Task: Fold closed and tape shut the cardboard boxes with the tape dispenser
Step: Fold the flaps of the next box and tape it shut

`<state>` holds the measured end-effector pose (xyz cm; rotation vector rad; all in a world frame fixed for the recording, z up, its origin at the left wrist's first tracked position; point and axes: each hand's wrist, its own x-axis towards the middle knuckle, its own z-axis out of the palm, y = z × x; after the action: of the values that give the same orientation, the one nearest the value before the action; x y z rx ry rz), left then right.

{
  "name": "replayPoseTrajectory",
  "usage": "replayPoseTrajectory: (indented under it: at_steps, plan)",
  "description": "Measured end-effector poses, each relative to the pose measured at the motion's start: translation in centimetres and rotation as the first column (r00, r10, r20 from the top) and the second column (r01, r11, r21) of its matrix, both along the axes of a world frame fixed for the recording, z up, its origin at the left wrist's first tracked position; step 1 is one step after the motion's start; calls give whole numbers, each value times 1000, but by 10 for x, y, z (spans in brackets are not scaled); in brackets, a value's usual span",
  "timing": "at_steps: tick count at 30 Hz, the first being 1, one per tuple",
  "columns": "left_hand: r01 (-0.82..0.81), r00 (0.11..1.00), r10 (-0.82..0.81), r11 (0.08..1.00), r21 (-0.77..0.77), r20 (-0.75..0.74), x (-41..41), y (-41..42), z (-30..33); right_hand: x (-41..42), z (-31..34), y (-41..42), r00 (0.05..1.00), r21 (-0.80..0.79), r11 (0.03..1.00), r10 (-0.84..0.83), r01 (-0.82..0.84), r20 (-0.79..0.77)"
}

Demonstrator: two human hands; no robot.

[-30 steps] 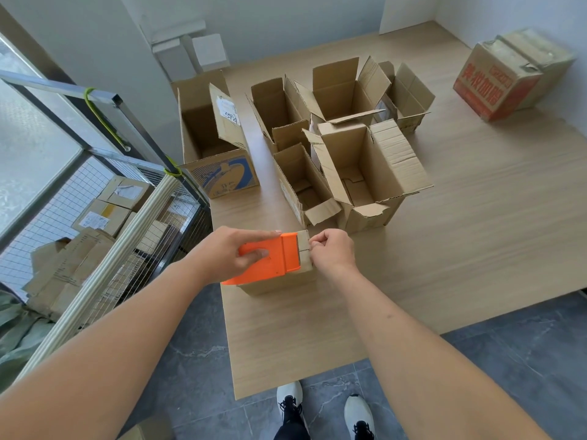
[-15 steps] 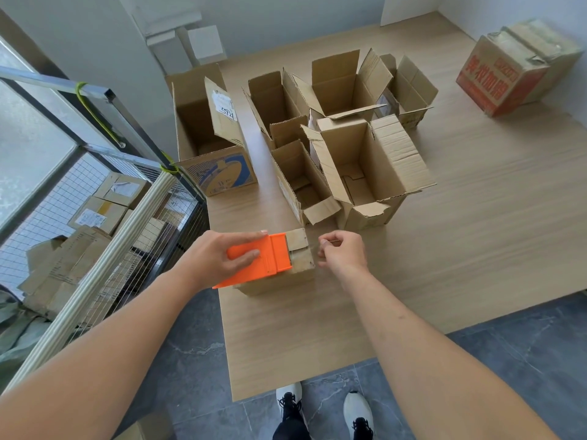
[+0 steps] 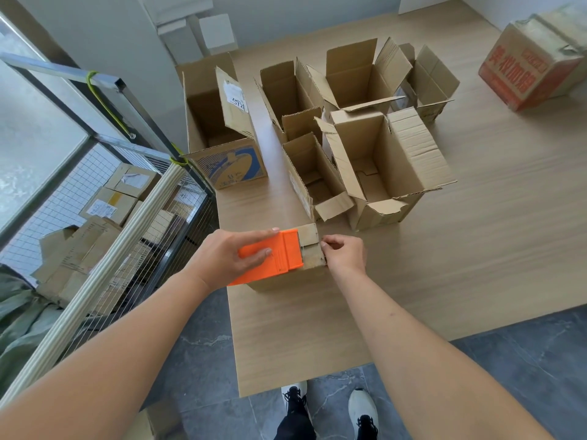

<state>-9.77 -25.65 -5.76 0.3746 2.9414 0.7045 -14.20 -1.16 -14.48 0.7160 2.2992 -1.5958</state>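
1. Shoes [image 3: 330, 411] are seen at the bottom centre of the frame, on grey stone flooring just below the wooden table [image 3: 317, 338].
2. Near the table's lower-left edge, a small closed box [image 3: 309, 249] is being taped. The orange tape dispenser [image 3: 270, 258] is held flat on its top by the left hand [image 3: 228, 254], whose fingers are wrapped over the tool.
3. At the box's right end, the right hand [image 3: 344, 254] is placed with fingertips pinched together against the edge. Half a second earlier it was held slightly clear of the box; contact has now been regained, so the tape end is judged to be pressed down or anchored there. Whether tape itself is pinched cannot be told.
4. This suggests the strip is only begun; the dispenser is probably yet to be drawn leftward along the seam.
5. Beyond, toward the centre and top of the frame, several open boxes [image 3: 381, 160] are left unfolded, so most of the task is judged to remain.
6. At the upper right, a red-printed carton [image 3: 527, 71] is seen apart.
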Motion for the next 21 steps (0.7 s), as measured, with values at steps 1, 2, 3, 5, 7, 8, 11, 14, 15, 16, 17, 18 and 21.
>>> replayPoseTrajectory:
  at_steps: [1,2,3,5,7,8,11,14,15,16,17,18,21]
  plan:
    - [-4,1000,4,1000,5,2,0,1,0,0,1,-1,1000,-5,1000,-26,26,7]
    - [-4,1000,4,1000,11,4,0,2,0,-1,1,-1,999,-12,999,-52,52,17]
    - [-2,1000,2,1000,17,0,0,4,0,-2,2,-1,997,0,998,-67,67,24]
    - [5,1000,-4,1000,19,-4,0,5,1,-3,5,0,998,53,997,-64,63,15]
    - [8,1000,-8,1000,9,5,0,5,1,0,8,-2,999,109,993,-35,36,-18]
    - [6,1000,-6,1000,10,5,1,5,1,2,9,-3,998,129,991,-18,26,-61]
    - [-12,1000,13,999,30,-20,2,4,-1,9,11,-10,979,101,994,52,-32,-199]
    - [-18,1000,18,1000,22,-23,4,6,-2,13,10,-12,985,78,996,63,-52,-159]
    - [-12,1000,12,1000,16,-22,5,6,-2,13,10,-12,989,89,995,56,-44,-138]
    - [-7,1000,8,1000,11,-22,6,6,-2,14,9,-12,991,100,994,51,-39,-125]
    - [-6,1000,6,1000,4,-19,6,5,-1,14,9,-13,992,107,993,54,-42,-117]
    - [-4,1000,4,1000,-3,-12,6,5,-1,14,9,-14,993,114,992,57,-45,-105]
    - [10,1000,-10,1000,-12,11,6,5,0,18,12,-19,995,128,991,52,-41,-90]
